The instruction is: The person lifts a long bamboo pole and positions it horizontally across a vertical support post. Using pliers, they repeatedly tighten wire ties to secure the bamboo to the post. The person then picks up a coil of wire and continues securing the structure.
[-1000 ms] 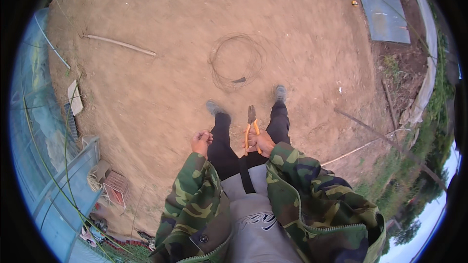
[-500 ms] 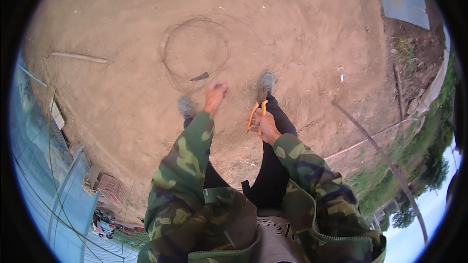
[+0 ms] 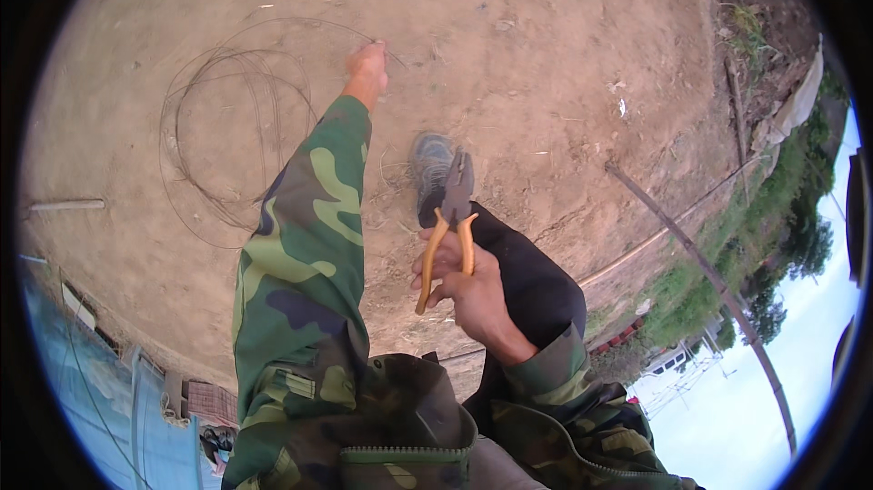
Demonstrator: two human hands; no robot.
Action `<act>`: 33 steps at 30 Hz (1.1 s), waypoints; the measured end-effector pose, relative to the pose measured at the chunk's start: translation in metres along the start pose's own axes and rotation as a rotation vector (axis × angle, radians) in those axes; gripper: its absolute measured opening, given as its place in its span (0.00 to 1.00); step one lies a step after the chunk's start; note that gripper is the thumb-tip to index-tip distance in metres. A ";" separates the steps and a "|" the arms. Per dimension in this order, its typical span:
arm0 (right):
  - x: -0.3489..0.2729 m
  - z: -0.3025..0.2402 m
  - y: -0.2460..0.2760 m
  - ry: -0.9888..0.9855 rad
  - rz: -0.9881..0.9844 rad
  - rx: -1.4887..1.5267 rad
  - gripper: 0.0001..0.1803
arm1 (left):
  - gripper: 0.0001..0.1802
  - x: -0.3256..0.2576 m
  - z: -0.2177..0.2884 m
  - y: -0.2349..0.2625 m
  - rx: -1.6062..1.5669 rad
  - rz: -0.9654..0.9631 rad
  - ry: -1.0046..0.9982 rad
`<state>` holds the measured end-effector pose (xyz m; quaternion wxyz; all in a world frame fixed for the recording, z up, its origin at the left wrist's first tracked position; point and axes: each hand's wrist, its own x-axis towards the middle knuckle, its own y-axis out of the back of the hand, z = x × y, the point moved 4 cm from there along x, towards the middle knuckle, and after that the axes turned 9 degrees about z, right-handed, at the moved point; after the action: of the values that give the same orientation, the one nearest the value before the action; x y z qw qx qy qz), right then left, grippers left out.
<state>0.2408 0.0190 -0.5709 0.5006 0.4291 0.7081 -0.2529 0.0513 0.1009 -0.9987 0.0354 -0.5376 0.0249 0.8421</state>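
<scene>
My left hand [image 3: 367,67] reaches far forward, fingers closed on the loose end of a thin wire. That end curves away from a loose wire coil [image 3: 179,131] lying on the dirt to the left, partly behind my left sleeve. In my right hand [image 3: 471,295], close to my right knee, is a pair of pliers [image 3: 459,188] with orange handles and a dark metal head pointing forward. The handles are spread somewhat, with my fingers around them. Nothing is between the jaws that I can make out.
Bare dirt ground [image 3: 546,63] spreads around me. A long pole [image 3: 700,263] slants on the right, near a thinner stick and grass. A short stick [image 3: 68,205] lies far left, above blue sheeting [image 3: 109,399]. My grey shoe [image 3: 431,163] stands just beyond the pliers.
My left hand has moved forward and taken hold of the wire's end. The coil now appears further left. My right hand and the pliers show larger and slightly lower. The dark piece inside the coil no longer shows.
</scene>
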 end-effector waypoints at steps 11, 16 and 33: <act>0.053 0.019 -0.030 -0.181 -0.419 -0.348 0.36 | 0.11 -0.288 0.119 0.241 -0.089 -0.036 -0.048; 0.037 0.019 -0.113 -0.239 -0.756 -0.760 0.36 | 0.16 -0.373 0.130 0.368 0.121 -0.035 -0.089; -0.049 0.008 -0.183 -0.154 -0.773 -1.333 0.39 | 0.18 -0.429 0.112 0.478 -0.006 -0.135 -0.305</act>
<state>0.0934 -0.0973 -0.5414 0.5770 -0.2593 0.7734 0.0407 0.0888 -0.3803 -0.5609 0.0937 -0.4043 -0.0195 0.9096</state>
